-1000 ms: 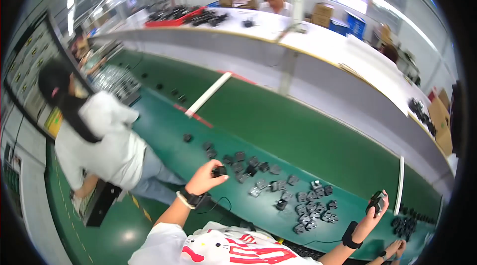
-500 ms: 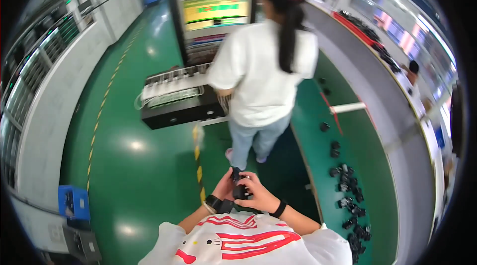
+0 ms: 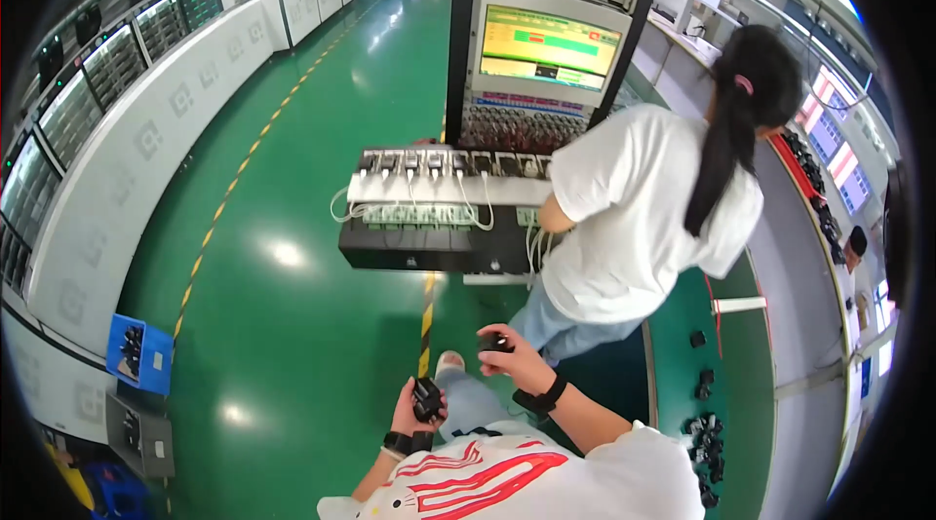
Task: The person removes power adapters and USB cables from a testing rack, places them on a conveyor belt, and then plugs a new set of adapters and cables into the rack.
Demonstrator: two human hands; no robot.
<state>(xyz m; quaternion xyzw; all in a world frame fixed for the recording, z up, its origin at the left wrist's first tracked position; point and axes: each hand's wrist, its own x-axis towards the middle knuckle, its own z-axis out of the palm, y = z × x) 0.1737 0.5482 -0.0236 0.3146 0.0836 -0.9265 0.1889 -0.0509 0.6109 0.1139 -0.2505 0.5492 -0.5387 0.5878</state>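
Note:
My left hand (image 3: 406, 415), low in front of my shirt, is closed around a black power adapter (image 3: 427, 400) with a blocky body; there may be more than one piece in it. Ahead and to the right, my right hand (image 3: 523, 364) grips another black power adapter (image 3: 497, 343) between thumb and fingers. The two hands are apart. Beyond them stands a test bench (image 3: 419, 252) with a row of black adapters (image 3: 436, 160) along its top. White cables run down from these to a strip of green-and-white sockets (image 3: 419, 216).
A person in a white shirt (image 3: 634, 218) stands close on the right, one arm at the bench. Behind it rises a rack with a lit screen (image 3: 546, 47). Loose black adapters (image 3: 704, 447) lie on the green worktop at right. A blue bin (image 3: 154, 359) and a grey bin (image 3: 156, 442) are at left.
My hands have separated: the right has gone forward and right with an adapter, the left stays lower with its own. My view has swung left, so bench and co-worker appear farther right.

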